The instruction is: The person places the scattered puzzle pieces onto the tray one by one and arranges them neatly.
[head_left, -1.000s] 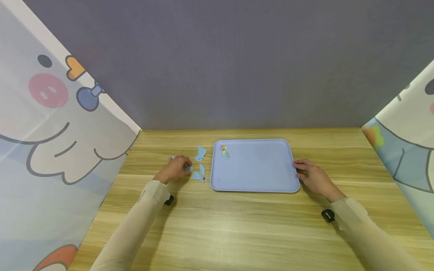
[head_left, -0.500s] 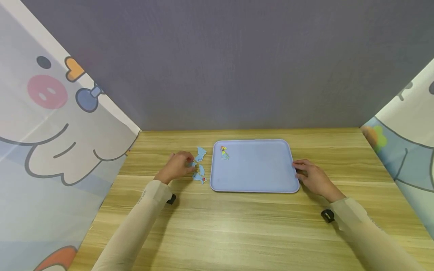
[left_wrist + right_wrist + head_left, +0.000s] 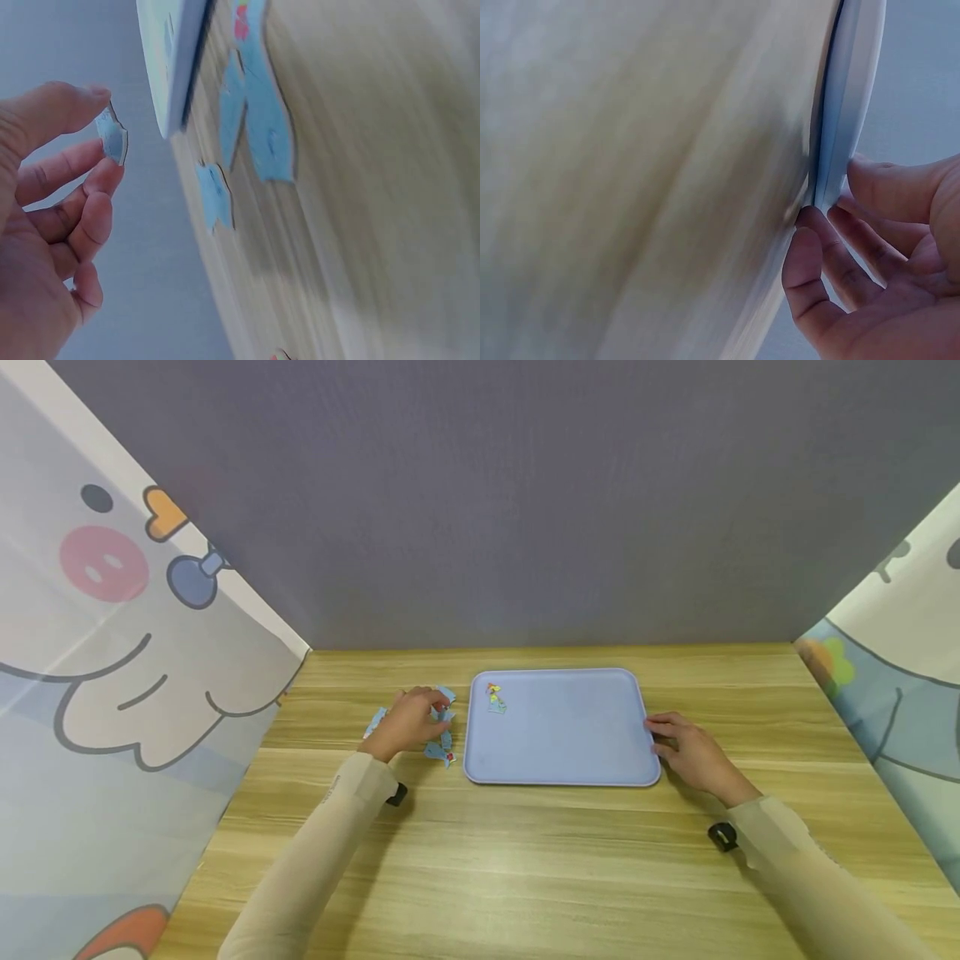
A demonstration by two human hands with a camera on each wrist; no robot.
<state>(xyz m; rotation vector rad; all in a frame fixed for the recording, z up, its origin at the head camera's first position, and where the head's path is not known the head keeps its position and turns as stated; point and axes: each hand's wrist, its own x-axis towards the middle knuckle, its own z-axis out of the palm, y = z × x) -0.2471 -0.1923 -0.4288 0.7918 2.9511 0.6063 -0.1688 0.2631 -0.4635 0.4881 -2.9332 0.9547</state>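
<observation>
My left hand (image 3: 405, 722) pinches a small light-blue puzzle piece (image 3: 114, 139) between thumb and fingers, lifted above the wooden table. Beneath and around it lie several flat light-blue pieces, among them a long one (image 3: 271, 135), a narrow pointed one (image 3: 232, 112) and a small notched one (image 3: 216, 196). The blue tray (image 3: 562, 727) lies flat to the right of them. At its right side my right hand (image 3: 697, 756) grips the edge, thumb at the rim (image 3: 862, 82) and fingers against the outer side. A few colourful pieces (image 3: 497, 702) sit together in the tray's upper left corner.
More blue pieces (image 3: 376, 721) lie left of my left hand, partly hidden by it. A grey panel (image 3: 555, 510) stands along the table's far edge. Cartoon-printed walls (image 3: 225, 660) close off both sides of the table (image 3: 525, 877).
My left hand has moved right and slightly away from me with the pinched piece, uncovering pieces on its left and overlapping the upper ones. The right hand stays at the tray's edge.
</observation>
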